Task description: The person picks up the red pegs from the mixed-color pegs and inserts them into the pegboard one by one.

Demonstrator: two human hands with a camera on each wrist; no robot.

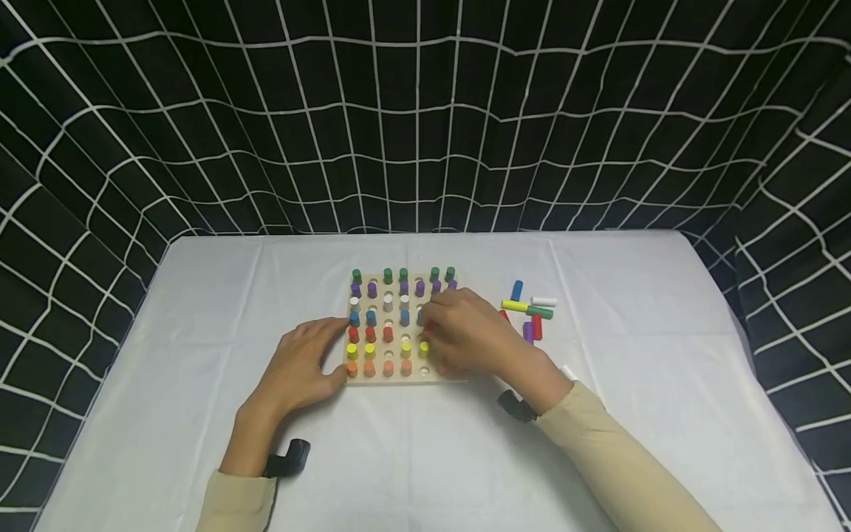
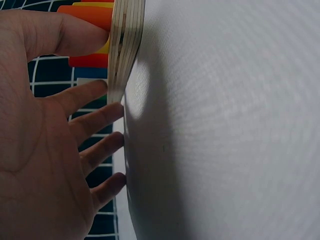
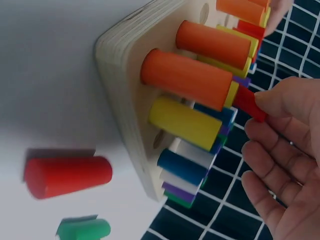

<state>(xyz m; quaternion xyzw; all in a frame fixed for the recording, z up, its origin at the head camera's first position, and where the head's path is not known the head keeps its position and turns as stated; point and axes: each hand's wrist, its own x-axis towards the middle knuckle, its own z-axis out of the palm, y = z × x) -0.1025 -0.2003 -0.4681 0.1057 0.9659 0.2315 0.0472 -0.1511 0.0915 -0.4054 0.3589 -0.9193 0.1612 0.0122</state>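
Note:
A wooden pegboard lies on the white cloth, with rows of green, purple, white, blue, red, yellow and orange pegs standing in it and some holes bare. My right hand is over the board's right part. In the right wrist view its thumb and index finger pinch a red peg among the standing pegs; whether that peg sits in a hole is hidden. Along the board's left edge rests my left hand, fingers fairly straight and spread. Its thumb touches the front left corner beside an orange peg.
Loose pegs lie right of the board: blue, yellow, white, green, red and purple. Another white peg shows near the right wrist. Black netted cloth surrounds the table.

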